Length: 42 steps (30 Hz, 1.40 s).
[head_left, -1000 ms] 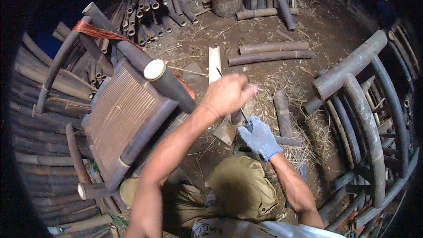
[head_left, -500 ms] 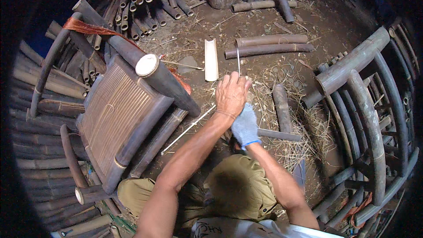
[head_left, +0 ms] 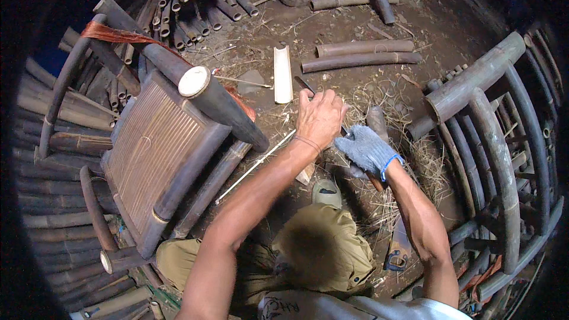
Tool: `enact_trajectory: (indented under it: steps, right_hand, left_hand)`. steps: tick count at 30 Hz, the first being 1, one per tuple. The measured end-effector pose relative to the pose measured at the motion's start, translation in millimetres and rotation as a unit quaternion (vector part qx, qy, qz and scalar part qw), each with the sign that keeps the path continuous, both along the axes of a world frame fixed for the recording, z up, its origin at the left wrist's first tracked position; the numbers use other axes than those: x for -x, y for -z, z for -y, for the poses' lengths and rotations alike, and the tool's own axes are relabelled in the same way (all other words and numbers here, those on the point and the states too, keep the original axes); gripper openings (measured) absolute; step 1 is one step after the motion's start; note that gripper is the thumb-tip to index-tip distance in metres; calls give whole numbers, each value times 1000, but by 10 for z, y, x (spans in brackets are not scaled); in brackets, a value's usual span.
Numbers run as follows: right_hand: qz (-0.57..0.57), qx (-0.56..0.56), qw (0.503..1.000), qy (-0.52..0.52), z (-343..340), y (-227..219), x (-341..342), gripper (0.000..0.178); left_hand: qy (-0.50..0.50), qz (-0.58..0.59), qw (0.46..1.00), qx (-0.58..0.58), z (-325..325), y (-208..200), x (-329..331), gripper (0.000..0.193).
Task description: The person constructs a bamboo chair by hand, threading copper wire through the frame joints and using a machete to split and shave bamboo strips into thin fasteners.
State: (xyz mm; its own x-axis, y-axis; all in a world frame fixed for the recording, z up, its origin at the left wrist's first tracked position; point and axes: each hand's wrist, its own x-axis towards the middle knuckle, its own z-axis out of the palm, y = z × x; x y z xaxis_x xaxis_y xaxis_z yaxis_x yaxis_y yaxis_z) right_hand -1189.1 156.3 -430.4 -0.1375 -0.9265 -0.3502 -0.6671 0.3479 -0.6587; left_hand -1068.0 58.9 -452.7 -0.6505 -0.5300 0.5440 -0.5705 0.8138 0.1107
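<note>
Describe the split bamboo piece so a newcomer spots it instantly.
Start at the slatted bamboo chair on the left. On the dirt floor to its right, beyond the bare left hand, lies the split bamboo piece. Its pale, hollow inner face shows, unlike the dark bamboo lengths to its right.

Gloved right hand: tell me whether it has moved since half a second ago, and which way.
Yes, to the right: the gloved right hand was left of the short bamboo piece on the ground, and now hides its near part.
</note>
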Motion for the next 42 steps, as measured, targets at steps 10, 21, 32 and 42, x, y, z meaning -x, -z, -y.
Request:
enact_trajectory:
  steps: [10, 21, 32, 42]
  right_hand:
    - [2, 108, 994, 0, 267, 529, -134, 44]
    - [252, 26, 953, 167, -41, 501, -784, 41]
    - [92, -38, 993, 71, -966, 1994, -363, 47]
    - [353, 24, 905, 238, -1077, 1000, -298, 29]
  left_hand:
    - [-36, 54, 997, -52, 200, -88, -217, 25]
    - [-44, -48, 998, -24, -19, 108, -240, 21]
    - [-36, 12, 980, -196, 48, -121, -139, 29]
    - [58, 50, 934, -348, 341, -249, -413, 39]
